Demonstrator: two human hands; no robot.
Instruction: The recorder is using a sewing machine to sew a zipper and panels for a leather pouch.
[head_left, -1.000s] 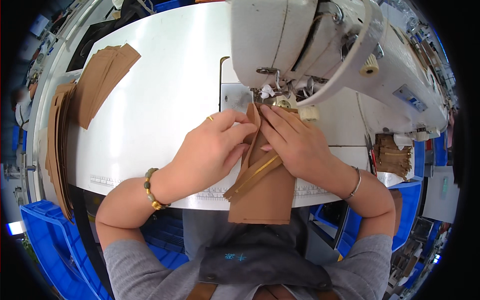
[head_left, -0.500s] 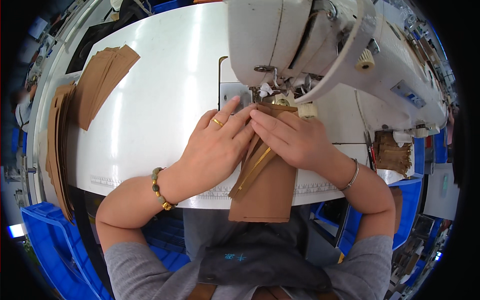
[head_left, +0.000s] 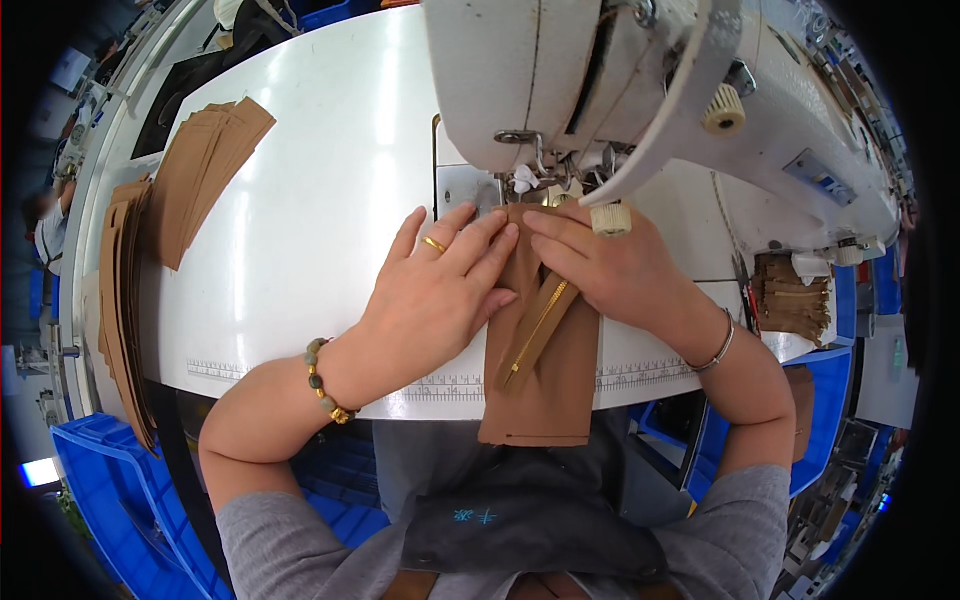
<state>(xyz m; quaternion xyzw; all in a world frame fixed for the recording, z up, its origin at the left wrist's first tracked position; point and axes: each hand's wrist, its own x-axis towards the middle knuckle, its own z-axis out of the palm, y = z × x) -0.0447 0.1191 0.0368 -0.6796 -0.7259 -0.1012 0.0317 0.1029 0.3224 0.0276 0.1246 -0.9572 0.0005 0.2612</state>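
Observation:
My left hand (head_left: pixel 430 300) lies open, with slightly spread fingers on the upper left of a brown fabric piece (head_left: pixel 540 420). My right hand (head_left: pixel 625 265) is open, its fingers lying on the same piece just right of my left fingertips. A brown zipper tape with gold teeth (head_left: pixel 536 335) lies diagonally on the fabric, its upper end under my right fingers. The top edge of the piece sits at the needle and presser-foot area (head_left: pixel 522 195) of a white sewing machine (head_left: pixel 475 75); exactly what is under the foot is hidden.
Two stacks of brown pieces (head_left: pixel 210 170) (head_left: pixel 125 300) lie on the left of the white table (head_left: pixel 290 250). At right are a bundle of brown zippers (head_left: pixel 790 290) and dark scissors (head_left: pixel 745 295). Blue bins (head_left: pixel 110 500) sit below both sides. Another person (head_left: pixel 48 225) is at far left.
My left hand went from pinching a folded edge to lying flatter on the fabric. My right hand has shifted slightly right, and the fabric and zipper have also moved right.

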